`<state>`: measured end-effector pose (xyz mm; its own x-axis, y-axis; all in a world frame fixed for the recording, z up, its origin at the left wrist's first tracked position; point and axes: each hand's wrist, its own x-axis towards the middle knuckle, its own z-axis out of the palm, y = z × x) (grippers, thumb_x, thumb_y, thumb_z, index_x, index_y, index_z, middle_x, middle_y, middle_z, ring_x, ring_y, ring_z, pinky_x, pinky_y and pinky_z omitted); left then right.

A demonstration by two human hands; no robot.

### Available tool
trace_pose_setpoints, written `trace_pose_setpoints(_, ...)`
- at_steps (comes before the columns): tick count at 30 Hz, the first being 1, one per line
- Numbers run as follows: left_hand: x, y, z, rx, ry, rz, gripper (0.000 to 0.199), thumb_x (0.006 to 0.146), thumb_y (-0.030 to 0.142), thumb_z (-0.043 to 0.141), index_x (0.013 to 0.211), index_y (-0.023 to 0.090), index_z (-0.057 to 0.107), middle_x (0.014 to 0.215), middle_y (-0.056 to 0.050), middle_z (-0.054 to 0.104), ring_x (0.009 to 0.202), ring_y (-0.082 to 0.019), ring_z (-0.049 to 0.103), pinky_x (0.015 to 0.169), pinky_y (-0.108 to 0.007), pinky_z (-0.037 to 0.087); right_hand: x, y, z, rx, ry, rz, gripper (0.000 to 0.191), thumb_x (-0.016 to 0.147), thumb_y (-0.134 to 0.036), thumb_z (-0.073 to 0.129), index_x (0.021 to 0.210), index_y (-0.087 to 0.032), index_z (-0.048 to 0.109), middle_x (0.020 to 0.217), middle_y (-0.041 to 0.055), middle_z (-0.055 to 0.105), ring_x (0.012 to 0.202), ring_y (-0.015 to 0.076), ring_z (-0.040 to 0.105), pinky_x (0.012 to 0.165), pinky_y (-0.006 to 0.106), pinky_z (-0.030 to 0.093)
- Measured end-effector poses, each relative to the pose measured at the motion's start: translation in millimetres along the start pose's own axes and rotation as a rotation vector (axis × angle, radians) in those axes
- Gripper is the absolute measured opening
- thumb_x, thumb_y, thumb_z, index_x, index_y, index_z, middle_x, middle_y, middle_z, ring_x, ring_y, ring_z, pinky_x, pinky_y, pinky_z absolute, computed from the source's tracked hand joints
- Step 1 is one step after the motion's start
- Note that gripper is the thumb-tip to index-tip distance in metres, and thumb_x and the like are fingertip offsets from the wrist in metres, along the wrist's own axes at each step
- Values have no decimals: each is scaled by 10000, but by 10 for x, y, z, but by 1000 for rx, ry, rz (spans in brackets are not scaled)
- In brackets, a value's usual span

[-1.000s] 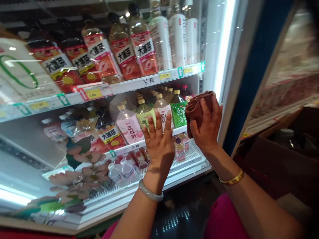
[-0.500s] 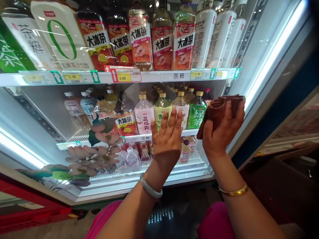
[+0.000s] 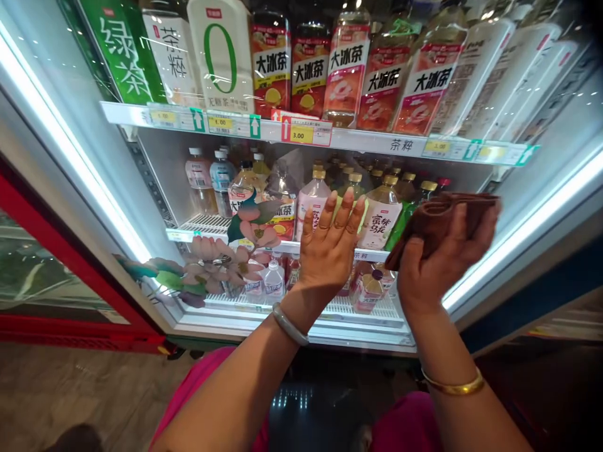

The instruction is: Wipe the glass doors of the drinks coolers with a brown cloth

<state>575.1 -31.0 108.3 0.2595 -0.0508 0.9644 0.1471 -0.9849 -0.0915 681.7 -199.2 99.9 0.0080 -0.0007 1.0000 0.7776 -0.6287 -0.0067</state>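
My left hand [image 3: 330, 248] is flat against the glass door of a lit drinks cooler, fingers spread, holding nothing. To its right, my right hand [image 3: 438, 257] grips a folded brown cloth [image 3: 436, 216] at the glass, near the door's right side. Behind the glass, bottles stand on a middle shelf [image 3: 367, 254], among them a white-labelled bottle [image 3: 380, 216] between my hands. Larger bottles fill the upper shelf [image 3: 362, 137]. A pink flower decoration [image 3: 219, 267] shows at the lower left of the glass.
A red-framed cooler [image 3: 85, 333] stands at the left. Bright light strips run down both sides of the drinks cooler. Below are the brown floor [image 3: 117, 402] and a dark surface between my knees. A dark blue panel [image 3: 522, 295] is at the right.
The view has turned, so the cooler appears shifted right and more of the red-framed cooler shows. My right hand with the cloth sits slightly farther right and lower in the picture.
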Motion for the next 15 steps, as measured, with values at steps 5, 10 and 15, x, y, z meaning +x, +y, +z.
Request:
trace_pose_setpoints(5, 0, 12, -53, -48, -29, 4, 637, 1000, 217, 399, 1624, 139, 298, 1692, -68, 284, 1619, -189, -21, 1336, -460, -32, -24, -322, 22, 42, -130, -217, 649, 937, -415, 543, 1556, -253, 432, 1615, 136, 399, 1515, 363, 374, 1235, 646, 256)
trace_pose_setpoints(10, 3, 8, -107, -78, -92, -14, 654, 1007, 208, 431, 1638, 176, 263, 1694, -51, 291, 1620, -170, -8, 1342, -441, -12, 143, 255, 47, 78, 22, -260, 852, 836, -402, 646, 1595, -139, 359, 1687, 170, 225, 1558, 416, 243, 1242, 598, 220)
trace_pose_setpoints(15, 34, -173, -197, -64, -60, -71, 585, 1039, 263, 397, 1616, 189, 328, 1676, -54, 334, 1611, -154, -59, 1328, -450, -92, 103, -304, 155, 67, 42, -102, 765, 900, -450, 565, 1586, -167, 378, 1665, 170, 291, 1543, 404, 292, 1218, 636, 274)
